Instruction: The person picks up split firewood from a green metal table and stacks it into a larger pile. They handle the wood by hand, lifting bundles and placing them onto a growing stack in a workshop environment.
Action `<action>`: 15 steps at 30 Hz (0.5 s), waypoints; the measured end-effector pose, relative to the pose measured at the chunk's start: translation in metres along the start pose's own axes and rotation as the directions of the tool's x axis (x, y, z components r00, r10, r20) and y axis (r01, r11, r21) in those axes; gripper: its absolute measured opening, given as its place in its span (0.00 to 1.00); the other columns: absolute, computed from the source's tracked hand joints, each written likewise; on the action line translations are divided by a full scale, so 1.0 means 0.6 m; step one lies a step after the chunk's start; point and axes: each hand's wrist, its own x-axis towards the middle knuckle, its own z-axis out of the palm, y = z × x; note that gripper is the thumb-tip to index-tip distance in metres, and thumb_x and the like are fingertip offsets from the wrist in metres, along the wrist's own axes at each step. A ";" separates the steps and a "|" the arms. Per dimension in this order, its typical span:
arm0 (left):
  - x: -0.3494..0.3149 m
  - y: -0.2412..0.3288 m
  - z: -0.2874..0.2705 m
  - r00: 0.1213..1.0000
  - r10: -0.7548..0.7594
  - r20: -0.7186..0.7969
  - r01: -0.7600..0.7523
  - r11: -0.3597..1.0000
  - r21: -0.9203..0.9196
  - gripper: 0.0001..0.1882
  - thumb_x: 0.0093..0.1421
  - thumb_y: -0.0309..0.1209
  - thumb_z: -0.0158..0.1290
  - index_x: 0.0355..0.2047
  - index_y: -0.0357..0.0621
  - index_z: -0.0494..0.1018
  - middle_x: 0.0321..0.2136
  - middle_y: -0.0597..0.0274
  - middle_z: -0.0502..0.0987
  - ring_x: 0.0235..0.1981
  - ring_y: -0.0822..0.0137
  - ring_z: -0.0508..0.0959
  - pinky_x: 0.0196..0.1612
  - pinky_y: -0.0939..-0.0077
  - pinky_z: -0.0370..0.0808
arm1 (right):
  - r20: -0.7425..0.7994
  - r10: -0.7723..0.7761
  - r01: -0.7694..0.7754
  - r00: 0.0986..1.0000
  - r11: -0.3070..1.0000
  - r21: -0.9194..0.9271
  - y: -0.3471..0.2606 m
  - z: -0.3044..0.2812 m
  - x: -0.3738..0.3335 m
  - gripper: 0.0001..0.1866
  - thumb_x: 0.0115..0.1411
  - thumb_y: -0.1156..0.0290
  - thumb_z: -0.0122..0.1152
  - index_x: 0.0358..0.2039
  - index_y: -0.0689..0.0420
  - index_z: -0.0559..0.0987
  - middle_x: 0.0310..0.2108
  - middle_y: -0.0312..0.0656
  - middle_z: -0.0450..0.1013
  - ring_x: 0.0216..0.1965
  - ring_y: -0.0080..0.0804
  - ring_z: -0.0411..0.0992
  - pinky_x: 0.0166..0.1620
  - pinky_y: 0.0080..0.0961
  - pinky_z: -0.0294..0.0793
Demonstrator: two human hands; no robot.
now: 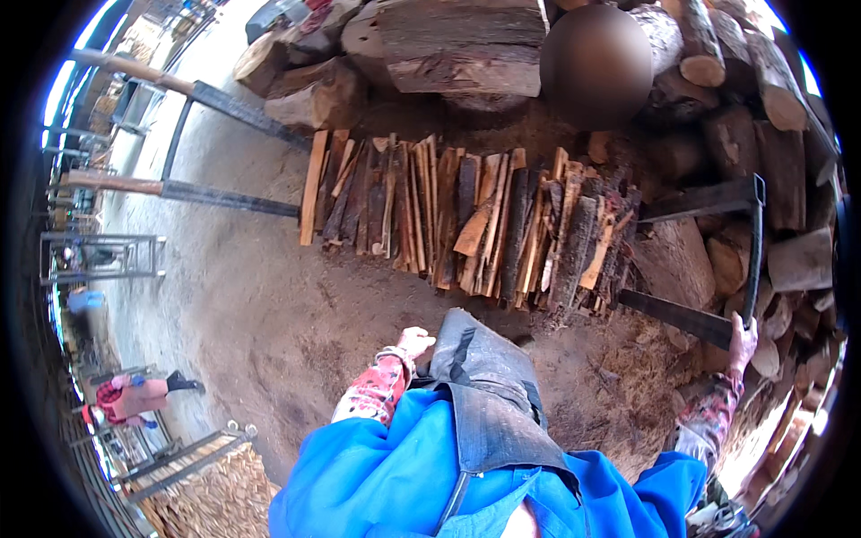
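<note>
A row of split firewood (457,215) lies across the dark metal rails of a long carrying frame, bark and pale cut faces mixed. My right hand (742,345) is wrapped round the metal bar at the right end of this frame (756,260). Close to my dark apron (484,368), my left hand (414,342) hangs with its fingers curled in. I see nothing in it, and it stands apart from the wood. Both forearms wear red patterned sleeves below a blue garment.
Large logs (462,45) lie beyond the firewood, and more are piled at the right (785,170). Wooden handles (117,182) extend from the frame's left end. At the far left is another person (134,397); a heap of wood pieces (211,489) lies lower left.
</note>
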 end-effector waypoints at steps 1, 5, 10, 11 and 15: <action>-0.002 0.003 -0.002 1.000 0.009 -0.003 -0.009 0.999 0.034 0.20 0.52 0.29 0.63 0.44 0.36 0.72 0.25 0.62 0.77 0.20 0.73 0.73 0.24 0.76 0.73 | 0.025 0.000 0.000 1.000 1.000 0.002 0.009 0.002 0.009 0.24 0.55 0.50 0.62 0.40 0.58 0.76 0.27 0.43 0.72 0.30 0.36 0.71 0.38 0.35 0.69; 0.025 -0.004 -0.002 0.998 0.070 0.004 -0.070 0.994 0.090 0.23 0.50 0.31 0.65 0.44 0.36 0.72 0.26 0.60 0.77 0.23 0.72 0.74 0.25 0.74 0.73 | 0.041 0.016 -0.014 0.999 0.999 -0.036 0.002 -0.001 0.010 0.24 0.56 0.50 0.61 0.40 0.59 0.76 0.29 0.43 0.73 0.32 0.35 0.71 0.40 0.34 0.69; 0.044 -0.024 0.002 0.996 0.088 -0.015 -0.086 0.992 0.092 0.23 0.49 0.31 0.65 0.44 0.35 0.73 0.28 0.58 0.78 0.28 0.69 0.77 0.30 0.72 0.76 | 0.068 0.012 -0.015 0.998 0.999 0.046 0.012 0.006 0.019 0.24 0.57 0.50 0.60 0.40 0.60 0.76 0.29 0.43 0.74 0.33 0.36 0.71 0.39 0.34 0.69; 0.039 -0.016 0.003 0.996 0.089 -0.021 -0.086 0.990 0.112 0.22 0.49 0.31 0.65 0.43 0.35 0.73 0.30 0.56 0.79 0.29 0.67 0.78 0.32 0.70 0.77 | 0.072 0.025 -0.028 0.997 0.999 0.035 0.016 0.004 0.019 0.24 0.57 0.50 0.60 0.40 0.60 0.76 0.29 0.43 0.74 0.33 0.36 0.71 0.40 0.34 0.69; 0.025 -0.007 0.001 0.998 0.058 -0.040 -0.054 0.995 0.089 0.23 0.49 0.33 0.66 0.43 0.34 0.74 0.31 0.56 0.80 0.30 0.67 0.78 0.33 0.70 0.77 | 0.065 0.023 -0.025 0.998 0.999 0.029 0.022 0.005 0.023 0.24 0.57 0.52 0.60 0.40 0.61 0.75 0.28 0.41 0.72 0.31 0.33 0.69 0.38 0.32 0.68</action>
